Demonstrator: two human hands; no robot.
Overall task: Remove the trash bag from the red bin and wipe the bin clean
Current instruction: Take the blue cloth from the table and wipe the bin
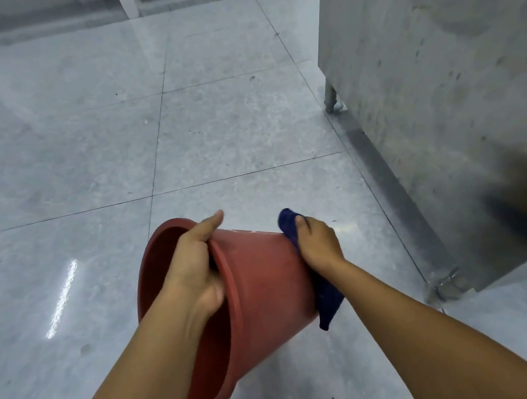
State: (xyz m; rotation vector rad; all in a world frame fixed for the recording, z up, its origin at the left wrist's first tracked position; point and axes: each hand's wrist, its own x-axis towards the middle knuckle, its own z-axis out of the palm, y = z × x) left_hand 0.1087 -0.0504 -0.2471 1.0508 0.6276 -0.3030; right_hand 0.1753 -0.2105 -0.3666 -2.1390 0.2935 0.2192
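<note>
- Red bin [261,279] at 6 o'clock, tipped sideways in the air, no bag seen.
- Left hand [194,272] curled over the rim [230,284]; right hand [319,242] at 3 o'clock, gripping cloth [326,299] against its far end.
- Likely light, stiff, smooth: rim grip safest.

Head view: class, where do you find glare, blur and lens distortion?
Head view: glare streaks the floor left of the red bin; the steel cabinet on the right smears into blur low down, its edges tilted by the wide lens; the left hand, right hand and blue cloth look sharper.
</note>
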